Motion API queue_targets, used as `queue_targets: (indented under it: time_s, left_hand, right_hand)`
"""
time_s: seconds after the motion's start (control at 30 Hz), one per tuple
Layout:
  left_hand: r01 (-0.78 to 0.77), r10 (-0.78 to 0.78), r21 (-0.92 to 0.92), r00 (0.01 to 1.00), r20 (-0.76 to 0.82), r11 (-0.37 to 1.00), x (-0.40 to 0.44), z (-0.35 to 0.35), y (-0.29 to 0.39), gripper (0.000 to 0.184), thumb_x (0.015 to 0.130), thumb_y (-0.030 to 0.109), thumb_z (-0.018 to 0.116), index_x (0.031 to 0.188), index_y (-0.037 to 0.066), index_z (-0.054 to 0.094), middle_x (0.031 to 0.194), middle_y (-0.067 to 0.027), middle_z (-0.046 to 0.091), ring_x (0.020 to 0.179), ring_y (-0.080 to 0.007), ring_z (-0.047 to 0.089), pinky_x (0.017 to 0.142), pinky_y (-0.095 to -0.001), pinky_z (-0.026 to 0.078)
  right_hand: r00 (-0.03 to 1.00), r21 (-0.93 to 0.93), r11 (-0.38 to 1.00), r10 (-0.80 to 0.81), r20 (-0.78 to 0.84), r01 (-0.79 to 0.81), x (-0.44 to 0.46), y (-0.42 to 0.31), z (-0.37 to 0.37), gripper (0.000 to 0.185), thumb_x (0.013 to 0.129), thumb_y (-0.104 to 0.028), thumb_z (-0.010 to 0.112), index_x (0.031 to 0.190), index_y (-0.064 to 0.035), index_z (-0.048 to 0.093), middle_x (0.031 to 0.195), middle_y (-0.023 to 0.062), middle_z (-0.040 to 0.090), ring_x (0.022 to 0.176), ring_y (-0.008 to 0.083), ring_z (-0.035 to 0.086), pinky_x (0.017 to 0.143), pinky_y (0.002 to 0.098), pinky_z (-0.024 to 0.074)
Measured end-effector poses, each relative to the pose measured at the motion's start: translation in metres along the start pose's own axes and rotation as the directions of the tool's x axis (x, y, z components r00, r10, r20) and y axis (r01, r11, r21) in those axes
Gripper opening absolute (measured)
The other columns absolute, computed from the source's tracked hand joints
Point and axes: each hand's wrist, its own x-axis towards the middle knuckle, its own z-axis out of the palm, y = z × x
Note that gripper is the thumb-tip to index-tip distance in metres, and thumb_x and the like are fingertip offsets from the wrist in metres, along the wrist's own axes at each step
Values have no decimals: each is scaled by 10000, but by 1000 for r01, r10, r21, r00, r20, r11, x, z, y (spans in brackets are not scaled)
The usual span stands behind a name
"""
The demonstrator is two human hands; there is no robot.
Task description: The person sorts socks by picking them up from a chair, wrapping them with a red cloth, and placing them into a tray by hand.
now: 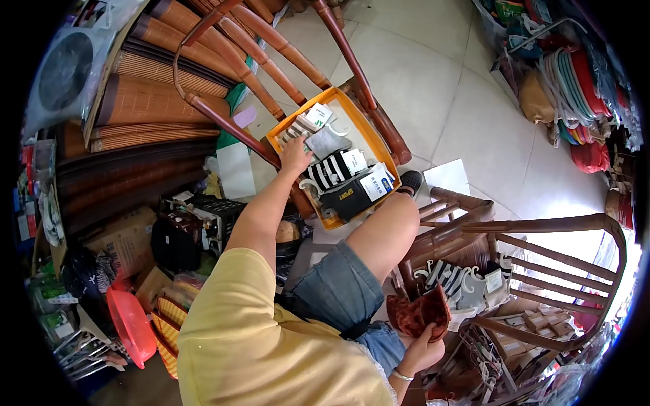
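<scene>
My left hand (296, 157) lies at the left side of a yellow tray (365, 120), fingers stretched over a pair of brown-and-white striped socks (292, 130). Inside the tray are grey socks (328, 141), black-and-white striped socks (330, 170) and dark socks with yellow lettering (344, 197), with white card labels and hooks. By my right thigh, my right hand (424, 350) grips the edge of a reddish-brown, plush-lined piece (413, 314). Its exact kind is unclear, and some of my fingers are hidden behind it.
The tray rests on a bamboo chair (271, 64). Another bamboo chair (555, 227) at right holds several hooked socks (467, 284). Rolled bamboo mats (159, 108), a cardboard box (122, 240) and a red plastic basin (128, 325) crowd the left. Bagged goods (569, 88) stand at upper right.
</scene>
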Motion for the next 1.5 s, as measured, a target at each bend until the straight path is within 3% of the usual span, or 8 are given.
queue_targets:
  time_s: [0.2, 0.53, 0.67, 0.87, 1.0, 1.1, 1.33, 1.5]
  left_hand:
    - [-33, 40, -249, 999, 23, 968, 36, 26, 2, 269, 822, 175, 596, 1079, 96, 582, 1064, -154, 578, 1008, -329, 556, 869, -401, 449]
    - [-210, 188, 204, 975, 120, 956, 11, -5, 28, 322, 806, 166, 602, 1123, 122, 561, 1097, -126, 616, 1014, -285, 589, 816, -409, 482]
    - [-122, 105, 159, 988, 115, 980, 21, -2, 20, 344, 793, 195, 633, 1124, 142, 560, 1090, -109, 623, 1021, -270, 592, 797, -402, 488]
    - [-59, 77, -129, 986, 144, 990, 42, 22, 9, 360, 791, 146, 634, 1145, 135, 567, 1085, -139, 624, 1026, -271, 592, 850, -361, 471]
    - [-61, 266, -742, 951, 161, 668, 45, 20, 2, 408, 775, 41, 614, 1174, 116, 576, 1139, -124, 615, 1041, -251, 591, 896, -339, 445]
    - [-104, 153, -250, 970, 187, 963, 25, 12, -7, 399, 785, 72, 596, 1179, 129, 563, 1140, -122, 593, 1057, -289, 567, 864, -361, 467]
    - [-412, 452, 313, 890, -64, 856, 4, -7, 26, 414, 801, 92, 586, 1206, 154, 529, 1150, -65, 532, 1105, -259, 491, 914, -391, 411]
    - [-571, 577, 94, 813, -74, 816, 15, 7, 61, 363, 813, 75, 560, 1170, 138, 569, 1129, -62, 556, 1098, -251, 494, 913, -376, 416]
  right_hand:
    - [1000, 39, 999, 2, 15, -2, 0, -2, 3, 342, 860, -260, 594, 823, 79, 627, 664, 207, 614, 565, 260, 594, 565, 351, 449]
    - [999, 107, 994, 35, 25, -38, 0, -11, 4, 307, 867, -230, 591, 852, 74, 629, 678, 174, 633, 586, 200, 593, 585, 322, 458]
    - [999, 82, 997, -3, 38, 0, 0, -22, 5, 312, 859, -231, 598, 828, 78, 625, 665, 178, 625, 578, 207, 592, 578, 330, 454]
    - [997, 18, 998, -61, 41, 60, 1, -32, 9, 343, 841, -259, 597, 779, 78, 614, 650, 219, 596, 571, 311, 595, 552, 374, 438]
    - [995, 29, 996, -90, 40, 89, 1, -37, 9, 353, 838, -263, 594, 763, 82, 603, 631, 226, 574, 564, 342, 576, 539, 396, 421]
    - [994, 12, 994, -105, 39, 105, 1, -37, 10, 356, 836, -261, 597, 758, 86, 597, 618, 223, 560, 557, 342, 566, 532, 404, 408]
    - [996, 49, 996, -80, 34, 78, 1, -42, 8, 355, 839, -264, 598, 782, 86, 601, 626, 223, 555, 561, 337, 563, 531, 408, 398]
    - [999, 277, 960, 37, 32, -44, -9, -30, 24, 264, 849, -193, 600, 876, 69, 615, 710, 159, 592, 614, 226, 557, 577, 355, 421]
